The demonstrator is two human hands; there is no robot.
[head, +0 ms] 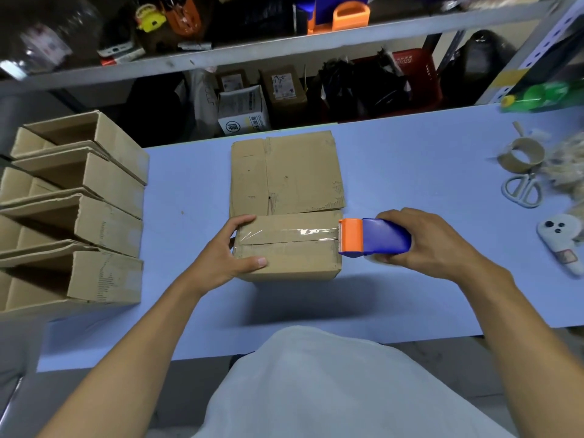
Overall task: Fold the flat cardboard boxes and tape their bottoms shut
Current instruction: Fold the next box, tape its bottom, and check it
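Note:
A folded cardboard box (289,259) stands bottom-up in the middle of the blue table (410,172). A strip of clear tape (284,233) runs along its centre seam from left to right. My left hand (230,252) grips the box's left end, thumb on top. My right hand (433,245) holds a blue and orange tape dispenser (373,238) at the box's right edge, its orange head touching the corner. A flat cardboard box (286,173) lies just behind the folded one.
Several folded open boxes (82,210) are stacked on their sides at the table's left. An empty tape core (521,154), scissors (521,189), a small white object (561,241) and twine sit at the right. A green bottle (537,96) lies far right. Cluttered shelves stand behind.

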